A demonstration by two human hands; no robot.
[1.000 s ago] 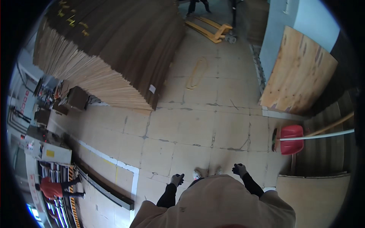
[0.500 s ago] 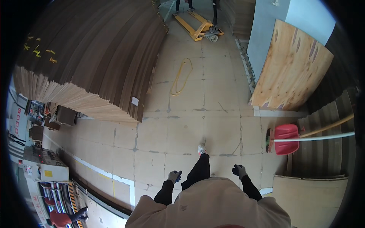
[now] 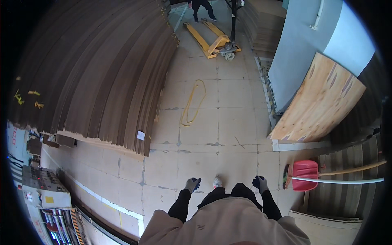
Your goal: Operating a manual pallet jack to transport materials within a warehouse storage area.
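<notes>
My left hand (image 3: 192, 185), in a grey glove with dark blue fingers, hangs ahead of my body with its fingers curled in. On the other side my right hand (image 3: 260, 184) wears a matching glove, its fingers also curled. I see nothing held in either hand, and neither touches anything. One of my shoes (image 3: 218, 181) shows on the floor between them. Farther ahead on the floor lies a thin yellow strap (image 3: 189, 104) in a long loop.
Tall stacks of brown cardboard (image 3: 106, 90) line the left. A yellow pallet jack (image 3: 212, 52) stands far ahead, a person (image 3: 201, 9) behind it. On the right are a leaning plywood board (image 3: 320, 100), a red dustpan (image 3: 305, 175) and a broom (image 3: 287, 176). A machine (image 3: 45, 188) stands at left.
I have moved forward: the strap, pallet jack and plywood sit lower in view. Both hands have swung slightly forward, still curled. More of the far person shows.
</notes>
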